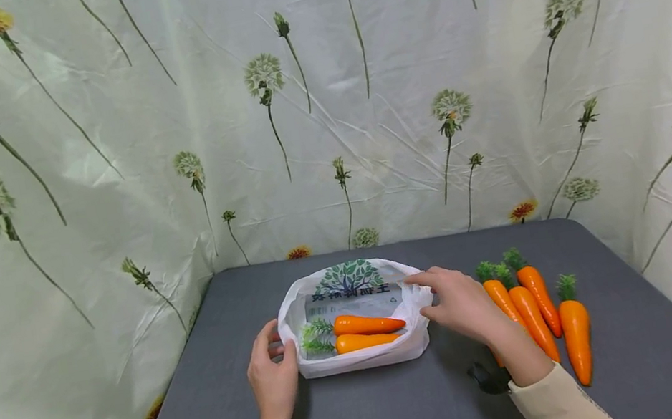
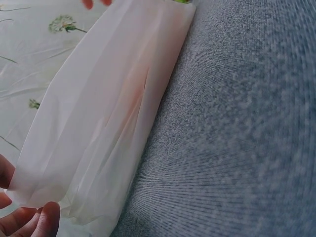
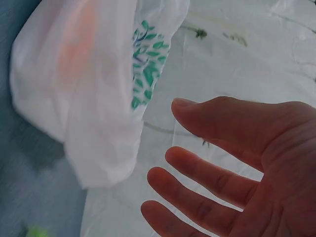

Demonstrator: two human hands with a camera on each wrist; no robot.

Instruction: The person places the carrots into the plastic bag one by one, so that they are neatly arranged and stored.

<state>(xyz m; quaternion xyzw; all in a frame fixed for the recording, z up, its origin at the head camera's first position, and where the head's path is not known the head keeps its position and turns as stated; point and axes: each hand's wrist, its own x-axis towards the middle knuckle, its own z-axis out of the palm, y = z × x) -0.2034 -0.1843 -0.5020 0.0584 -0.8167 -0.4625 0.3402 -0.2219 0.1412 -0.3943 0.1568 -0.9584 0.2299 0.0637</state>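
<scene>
Plastic bag [image 1: 359, 362] partly veils two carrots [image 1: 367, 331]; left hand [image 1: 273, 378] grips it.

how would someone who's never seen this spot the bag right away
On the grey table, look between the left hand and right hand. The white plastic bag lies open with two carrots inside; only it bears a green tree print.

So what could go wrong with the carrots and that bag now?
The white plastic bag is thin and floppy. The left hand grips its edge, while the right hand is open beside the rim, so the mouth might sag shut. The two carrots in the bag lie near the opening and could roll out if it is tipped. The loose carrots sit close to the right forearm, which might knock them.
</scene>
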